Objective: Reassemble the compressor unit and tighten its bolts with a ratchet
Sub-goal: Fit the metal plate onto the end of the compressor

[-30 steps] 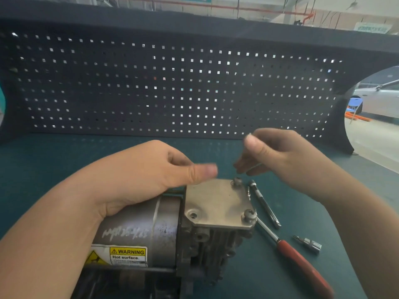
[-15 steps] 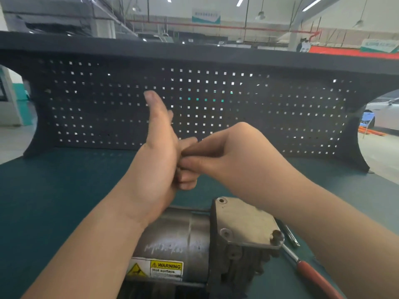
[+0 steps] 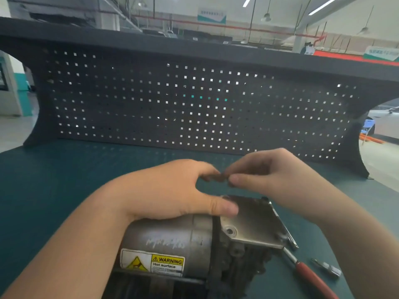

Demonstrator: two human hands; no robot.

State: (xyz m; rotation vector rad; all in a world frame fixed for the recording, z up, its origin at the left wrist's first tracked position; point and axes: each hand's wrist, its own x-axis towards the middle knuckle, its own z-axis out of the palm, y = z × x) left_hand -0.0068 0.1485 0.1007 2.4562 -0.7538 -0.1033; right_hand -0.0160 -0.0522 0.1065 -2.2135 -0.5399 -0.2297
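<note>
The grey compressor [image 3: 172, 240] with a yellow "Hot surface" label lies low in the middle. Its metal cover plate [image 3: 252, 223] faces up at the right end. Bolt heads sit at the plate's far right corner [image 3: 264, 199] and near right corner [image 3: 280, 236]; the near left hole [image 3: 230, 231] is bare. My left hand [image 3: 168, 190] rests on the housing with its thumb on the plate's left edge. Just above the plate, my right hand [image 3: 274, 175] pinches a small dark blurred piece, probably a bolt [image 3: 223, 177]. My left fingertips meet it there.
The red-handled ratchet [image 3: 311, 277] lies on the green bench right of the compressor, with a small metal socket bit [image 3: 328, 269] beside it. A thin steel extension bar [image 3: 289, 236] shows along the plate's right edge. A dark pegboard [image 3: 194, 104] closes off the back.
Both hands have come down from in front of the pegboard. My left hand, upright half a second ago, now lies on the housing; my right hand's pinch now hovers over the plate.
</note>
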